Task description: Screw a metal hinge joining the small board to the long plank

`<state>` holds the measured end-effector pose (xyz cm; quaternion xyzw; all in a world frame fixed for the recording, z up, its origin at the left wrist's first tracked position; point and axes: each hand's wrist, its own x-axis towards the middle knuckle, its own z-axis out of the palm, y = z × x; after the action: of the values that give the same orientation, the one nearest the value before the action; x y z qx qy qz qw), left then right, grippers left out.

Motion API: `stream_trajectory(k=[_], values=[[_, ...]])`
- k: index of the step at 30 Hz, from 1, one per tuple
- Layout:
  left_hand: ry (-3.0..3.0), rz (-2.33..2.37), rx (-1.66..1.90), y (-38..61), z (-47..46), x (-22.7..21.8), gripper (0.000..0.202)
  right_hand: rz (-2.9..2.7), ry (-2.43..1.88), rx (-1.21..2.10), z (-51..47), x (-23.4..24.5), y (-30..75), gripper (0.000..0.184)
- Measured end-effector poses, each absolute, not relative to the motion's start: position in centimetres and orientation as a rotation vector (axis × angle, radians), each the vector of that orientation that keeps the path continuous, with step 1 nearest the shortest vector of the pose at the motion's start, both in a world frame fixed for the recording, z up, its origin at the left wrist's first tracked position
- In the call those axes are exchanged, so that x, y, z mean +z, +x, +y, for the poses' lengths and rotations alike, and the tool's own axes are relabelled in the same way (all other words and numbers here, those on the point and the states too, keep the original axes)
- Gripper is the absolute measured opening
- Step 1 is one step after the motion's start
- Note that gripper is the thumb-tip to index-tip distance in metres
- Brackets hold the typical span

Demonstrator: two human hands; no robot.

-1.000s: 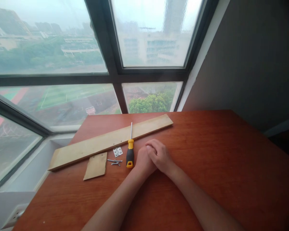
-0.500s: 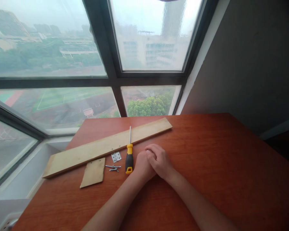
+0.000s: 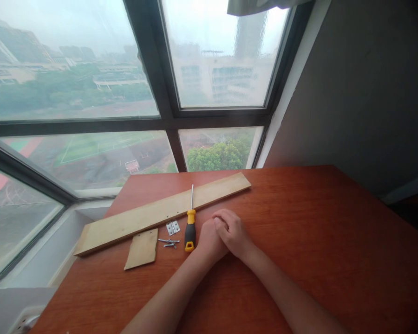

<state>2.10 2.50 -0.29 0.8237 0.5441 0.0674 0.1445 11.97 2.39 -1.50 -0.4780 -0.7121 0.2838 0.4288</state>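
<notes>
My left hand (image 3: 208, 241) and my right hand (image 3: 232, 232) rest clasped together on the reddish wooden table (image 3: 316, 241), fingers curled, the right over the left; nothing shows between them. Just left of them lies a screwdriver (image 3: 190, 227) with a yellow and black handle, its shaft resting on a long pale wooden board (image 3: 153, 214). A small metal hinge (image 3: 173, 228) and a few loose screws (image 3: 169, 242) lie beside the handle. A small square wooden piece (image 3: 142, 248) lies further left.
Large windows (image 3: 90, 93) stand behind the table's far edge, with a sill at the left. A grey wall (image 3: 362, 93) runs along the right. The table's left edge drops to the sill near a white socket (image 3: 24, 320).
My hands stay clasped and still. Only the camera view has shifted slightly, so everything sits a little lower in the picture.
</notes>
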Motion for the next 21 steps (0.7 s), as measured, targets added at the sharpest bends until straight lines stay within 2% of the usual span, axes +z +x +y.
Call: stream_trajectory(k=[21], values=[[2.406,1.546,0.171,2.16,2.37,-0.07,0.026,-1.806,-1.147,0.707,2.41,-1.19,12.21,0.017]])
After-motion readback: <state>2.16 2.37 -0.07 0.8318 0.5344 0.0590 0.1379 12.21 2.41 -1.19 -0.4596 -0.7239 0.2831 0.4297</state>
